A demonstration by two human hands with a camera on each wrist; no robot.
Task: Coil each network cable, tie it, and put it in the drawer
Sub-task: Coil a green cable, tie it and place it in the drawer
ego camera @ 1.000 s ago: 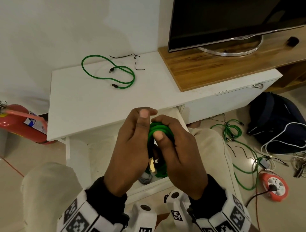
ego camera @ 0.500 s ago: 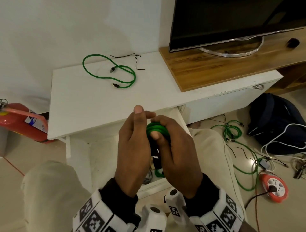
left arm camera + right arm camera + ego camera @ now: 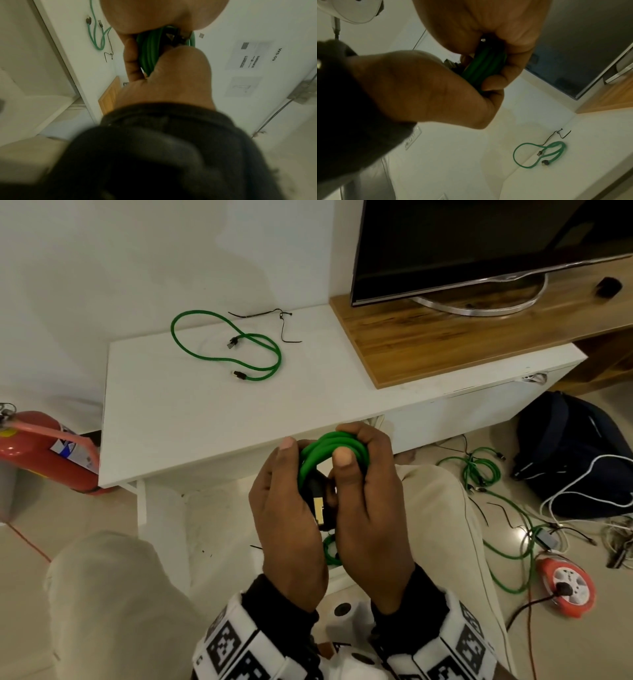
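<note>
Both hands hold a coiled green network cable (image 3: 329, 445) in front of the white cabinet's edge. My left hand (image 3: 287, 508) curls round the coil's left side and my right hand (image 3: 371, 508) grips its right side, thumb pressed across the loops. A gold-tipped connector (image 3: 318, 508) shows between the palms. The wrist views show the same coil (image 3: 149, 51) (image 3: 484, 67) squeezed between the fingers. Below the hands is the open white drawer (image 3: 164, 525) with another green coil (image 3: 329, 551) inside. A loose green cable (image 3: 279, 359) and a black tie wire (image 3: 284, 326) lie on the cabinet top (image 3: 171, 422).
A TV (image 3: 479, 241) stands on a wooden shelf (image 3: 428, 337) at the right. A red fire extinguisher (image 3: 41, 450) lies on the floor at the left. On the floor at the right are a dark backpack (image 3: 565, 460), tangled green cables (image 3: 479, 470) and an orange extension reel (image 3: 568, 587).
The hands have risen slightly toward the cabinet edge and turned the coil. The gold connector now shows between the palms, and the right thumb lies across the loops.
</note>
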